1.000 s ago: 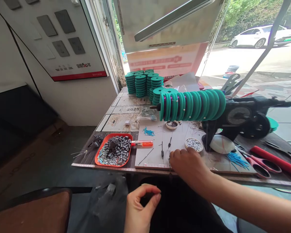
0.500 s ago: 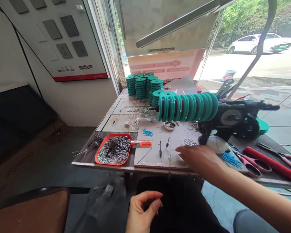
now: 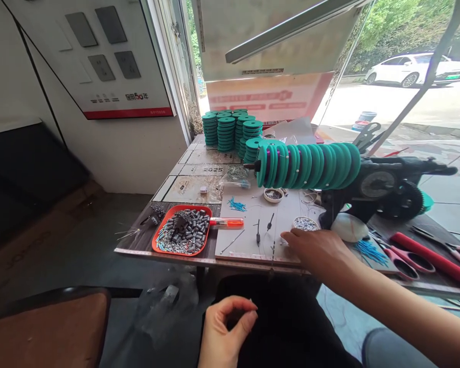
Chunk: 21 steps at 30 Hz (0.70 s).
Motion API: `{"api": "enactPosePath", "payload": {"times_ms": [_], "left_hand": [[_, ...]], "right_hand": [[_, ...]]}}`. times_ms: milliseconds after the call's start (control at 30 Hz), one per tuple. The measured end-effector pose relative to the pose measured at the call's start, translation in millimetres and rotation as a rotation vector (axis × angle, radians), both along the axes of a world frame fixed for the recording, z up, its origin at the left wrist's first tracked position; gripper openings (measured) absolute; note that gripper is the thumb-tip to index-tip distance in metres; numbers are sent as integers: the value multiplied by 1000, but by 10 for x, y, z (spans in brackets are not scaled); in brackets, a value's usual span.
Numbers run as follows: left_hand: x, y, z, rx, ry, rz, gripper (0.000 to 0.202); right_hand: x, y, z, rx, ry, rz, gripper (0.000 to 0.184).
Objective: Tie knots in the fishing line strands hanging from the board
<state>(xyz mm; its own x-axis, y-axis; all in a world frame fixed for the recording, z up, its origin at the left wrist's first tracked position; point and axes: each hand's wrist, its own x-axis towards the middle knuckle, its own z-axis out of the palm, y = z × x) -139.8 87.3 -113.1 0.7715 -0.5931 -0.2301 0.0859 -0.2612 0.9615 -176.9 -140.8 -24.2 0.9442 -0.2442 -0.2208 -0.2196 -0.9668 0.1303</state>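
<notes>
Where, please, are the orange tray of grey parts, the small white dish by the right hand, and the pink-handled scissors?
orange tray [image 3: 158, 244]: head view, on its near left rim.
small white dish [image 3: 305, 224]: head view, on the beads filling it.
pink-handled scissors [image 3: 421, 263]: head view, on a handle loop.

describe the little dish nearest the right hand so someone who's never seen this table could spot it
Start at the row of green discs on the black winder's shaft. Below its right end, on the white board, sits a small round dish of pale beads, just beyond the right hand. The other dish sits farther back and holds darker bits.
</notes>
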Motion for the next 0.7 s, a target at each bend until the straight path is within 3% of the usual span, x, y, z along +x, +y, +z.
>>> {"api": "enactPosePath", "payload": {"times_ms": [167,300,467,567,667,700], "left_hand": [[-16,-45,10,-91,-92,54,30],[-11,-45,50,-58,-102,18,27],[3,-28,2,-80,-122,87,29],[3,-14,2,-87,-146,35,27],[-25,4,53,-153,-161,-11,22],[-42,6,74,-180,-158,7,20]], "right_hand": [[-17,55,20,-50,7,75,26],[-16,215,-16,-103,-21,136,34],[19,320,-74,-141,-102,182,35],[-20,276,-82,-139,-155,171,30],[-212,269,-93,-108,-371,172,23],[-308,295,-105,-77,-572,180,18]]}}
